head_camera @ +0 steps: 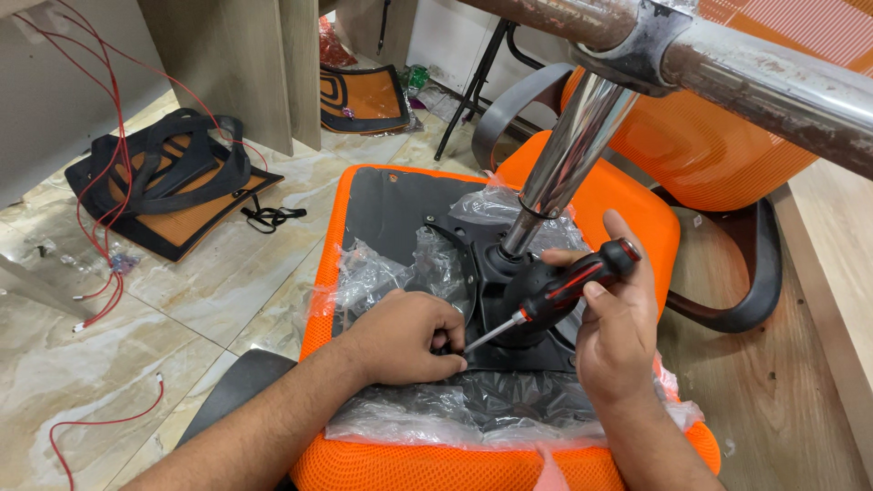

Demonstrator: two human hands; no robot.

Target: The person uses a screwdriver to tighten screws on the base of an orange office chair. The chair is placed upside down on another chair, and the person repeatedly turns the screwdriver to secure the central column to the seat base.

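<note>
An orange office chair seat (627, 205) lies upside down on the floor, its black underside plate (391, 218) facing up under torn clear plastic wrap (382, 273). A chrome gas cylinder (568, 150) rises from the black mechanism (509, 273). My right hand (618, 327) grips a black and red screwdriver (573, 282), its tip angled down to the left. My left hand (409, 332) rests on the plate with fingers pinched at the screwdriver tip; whatever it holds there is hidden.
A rusty metal chair-base arm (773, 82) crosses the top right. An orange mesh backrest (718, 136) with a dark armrest (746, 282) stands behind. Black and orange seat parts (173, 182) and red wires (109, 182) lie on the marble floor at left. Wooden flooring lies at right.
</note>
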